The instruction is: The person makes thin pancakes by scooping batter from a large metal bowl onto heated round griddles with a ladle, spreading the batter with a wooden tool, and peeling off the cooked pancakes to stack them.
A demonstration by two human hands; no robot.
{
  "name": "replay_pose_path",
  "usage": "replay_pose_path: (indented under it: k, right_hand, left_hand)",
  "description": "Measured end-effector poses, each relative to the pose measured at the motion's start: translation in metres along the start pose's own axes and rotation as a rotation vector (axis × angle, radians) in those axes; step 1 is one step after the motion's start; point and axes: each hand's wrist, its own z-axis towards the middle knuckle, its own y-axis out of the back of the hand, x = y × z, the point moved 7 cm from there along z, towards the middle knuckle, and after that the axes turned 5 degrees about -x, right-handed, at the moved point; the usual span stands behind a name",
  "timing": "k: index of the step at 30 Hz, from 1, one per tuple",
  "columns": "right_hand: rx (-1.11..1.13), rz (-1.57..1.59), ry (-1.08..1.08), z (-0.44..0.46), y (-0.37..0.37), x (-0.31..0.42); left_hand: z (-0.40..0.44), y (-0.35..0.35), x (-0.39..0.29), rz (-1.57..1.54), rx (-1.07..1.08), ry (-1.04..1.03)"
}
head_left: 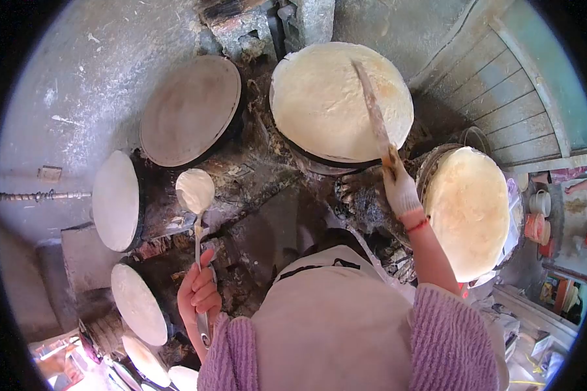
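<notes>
My left hand (200, 291) is wrapped round the handle of a metal ladle (198, 241), whose bowl is full of pale batter (196, 190). In my right hand (400, 189), which wears a whitish glove, is a long flat wooden stick (373, 107). The stick's far end lies over a large round pale flatbread (326, 98) on a dark-edged griddle at the top. Right of my right hand, a stack of round flatbreads (471, 212) with a lightly browned top stands close to my forearm.
A bare round griddle (190, 111) sits at the upper left. Below it along the left are smaller round griddles with pale surfaces (116, 201), (139, 304). Concrete blocks (244, 32) stand behind, a wooden panel (515, 98) at the upper right, and buckets (537, 228) at the far right.
</notes>
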Motion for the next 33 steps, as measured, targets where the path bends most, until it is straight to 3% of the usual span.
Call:
replay_pose_path:
  k: [3, 5, 8, 13, 16, 18, 22, 23, 24, 26, 28, 30, 31, 32, 33]
  right_hand:
    - [0.076, 0.003, -0.08, 0.028, -0.017, 0.008]
    - [0.013, -0.165, 0.114, 0.045, -0.031, 0.019]
    - [0.05, -0.264, 0.181, 0.056, -0.055, 0.021]
    - [-0.011, -0.205, 0.37, 0.022, -0.072, 0.026]
    - [0.008, -0.235, 0.331, -0.01, -0.067, 0.053]
    - [0.138, -0.261, 0.077, -0.025, -0.071, 0.049]
    - [0.098, -0.226, 0.177, -0.056, -0.08, 0.023]
    - [0.163, -0.224, 0.053, -0.065, -0.08, 0.022]
    - [0.166, -0.229, 0.06, -0.074, -0.081, 0.02]
    - [0.105, 0.131, 0.281, -0.087, -0.08, 0.037]
    - [0.162, 0.308, 0.273, -0.088, -0.103, 0.054]
    - [0.264, 0.469, 0.058, -0.072, -0.123, 0.09]
    - [0.322, 0.597, -0.216, -0.062, -0.132, 0.118]
    - [0.352, 0.555, -0.186, -0.038, -0.143, 0.142]
    - [0.236, 0.416, 0.06, 0.007, -0.165, 0.139]
  left_hand:
    - [-0.004, 0.001, -0.001, 0.038, -0.025, -0.016]
    - [-0.004, 0.002, -0.004, 0.045, -0.014, -0.001]
    - [-0.002, 0.004, -0.005, 0.062, 0.002, 0.019]
    - [-0.003, 0.007, -0.013, 0.103, 0.006, 0.031]
    - [-0.01, 0.01, -0.02, 0.121, -0.021, 0.026]
    - [-0.014, 0.014, -0.027, 0.15, -0.002, 0.017]
    - [-0.026, 0.025, -0.039, 0.135, 0.008, -0.003]
    - [-0.03, 0.03, -0.042, 0.14, 0.003, -0.009]
    - [-0.034, 0.036, -0.046, 0.146, -0.004, -0.014]
    - [-0.044, 0.051, -0.055, 0.186, -0.013, -0.019]
    - [-0.053, 0.06, -0.063, 0.229, -0.02, -0.038]
    - [-0.066, 0.069, -0.065, 0.243, -0.056, -0.048]
    - [-0.072, 0.072, -0.067, 0.236, -0.054, -0.058]
    - [-0.079, 0.077, -0.069, 0.273, -0.072, -0.087]
    - [-0.086, 0.081, -0.071, 0.309, -0.093, -0.117]
